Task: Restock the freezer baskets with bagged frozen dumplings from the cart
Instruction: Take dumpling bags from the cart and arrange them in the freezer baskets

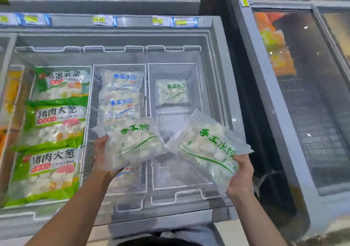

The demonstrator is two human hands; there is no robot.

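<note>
My left hand (102,153) grips a clear bag of dumplings with green lettering (132,143), held above the near end of the middle wire basket (91,132). My right hand (241,177) grips a second green-lettered bag (206,147), tilted over the near right side of the right wire basket (197,186). One green-lettered bag (173,92) lies at the far end of that right basket. The middle basket holds blue-lettered bags (121,94); part of another shows under the left-hand bag. The cart is out of view.
The open chest freezer (219,60) has a left compartment with three green-bordered dumpling bags (55,122). Price tags (176,21) line its far rim. A second freezer with glass lids (312,94) stands to the right, across a dark gap (251,113).
</note>
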